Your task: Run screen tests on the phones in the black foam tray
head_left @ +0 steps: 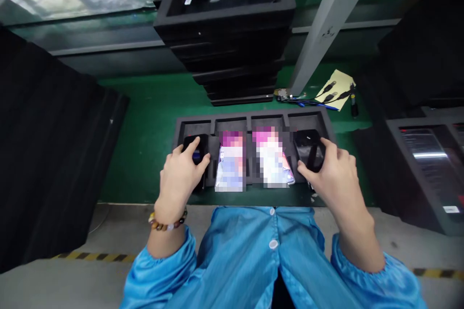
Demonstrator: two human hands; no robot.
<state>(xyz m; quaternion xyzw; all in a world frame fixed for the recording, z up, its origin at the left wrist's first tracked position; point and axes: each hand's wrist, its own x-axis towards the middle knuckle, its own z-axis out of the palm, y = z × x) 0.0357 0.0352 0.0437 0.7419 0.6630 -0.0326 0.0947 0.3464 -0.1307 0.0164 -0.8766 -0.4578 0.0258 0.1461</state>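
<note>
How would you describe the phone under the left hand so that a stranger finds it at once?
On the green mat lies a four-slot foam tray. The phone fills its leftmost slot, under the left hand. Its screen is dark; the middle phones are lit.

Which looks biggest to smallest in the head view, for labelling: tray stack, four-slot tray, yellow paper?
1. Tray stack, though farther away.
2. Four-slot tray, under both hands.
3. Yellow paper, clearly smallest.

A green mat (152, 120) is seen on the bench, with a black foam tray (253, 119) on it. Blue sleeves (366, 280) are worn. A yellow sheet (337, 88) is seen near the far right edge, and yellow-black striped tape (90, 256) along the near edge.
</note>
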